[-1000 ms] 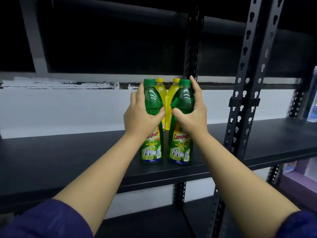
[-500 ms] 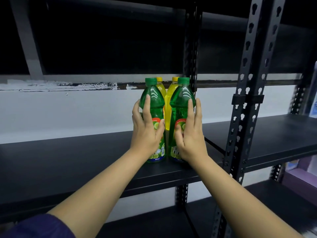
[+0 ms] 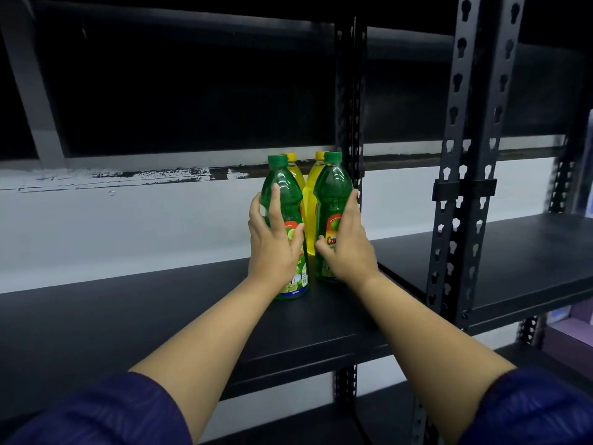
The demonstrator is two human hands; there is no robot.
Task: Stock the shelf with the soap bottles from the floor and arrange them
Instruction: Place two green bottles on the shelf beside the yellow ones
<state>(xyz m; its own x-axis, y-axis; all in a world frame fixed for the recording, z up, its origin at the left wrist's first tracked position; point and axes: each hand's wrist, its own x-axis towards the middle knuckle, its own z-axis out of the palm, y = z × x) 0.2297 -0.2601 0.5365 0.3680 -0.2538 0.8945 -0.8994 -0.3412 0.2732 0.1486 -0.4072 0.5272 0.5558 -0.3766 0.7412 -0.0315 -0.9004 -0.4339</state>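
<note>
Two green soap bottles stand upright on the black shelf (image 3: 144,316); behind them stand two yellow bottles, left (image 3: 298,176) and right (image 3: 312,191), mostly hidden. My left hand (image 3: 272,248) presses flat on the front of the left green bottle (image 3: 282,184), fingers straight up and thumb on its right side. My right hand (image 3: 348,248) presses on the front and right side of the right green bottle (image 3: 332,187) with straight fingers. The left green bottle stands slightly nearer the shelf's front than the right one.
A black perforated upright (image 3: 351,130) stands just right of the bottles at the back, and a thicker one (image 3: 465,187) at the front right. Another shelf board (image 3: 529,258) continues to the right, and a lower shelf shows below.
Both hands slid from gripping the bottle necks down to the labelled bodies with fingers straightened. The green bottles moved back toward the yellow ones.
</note>
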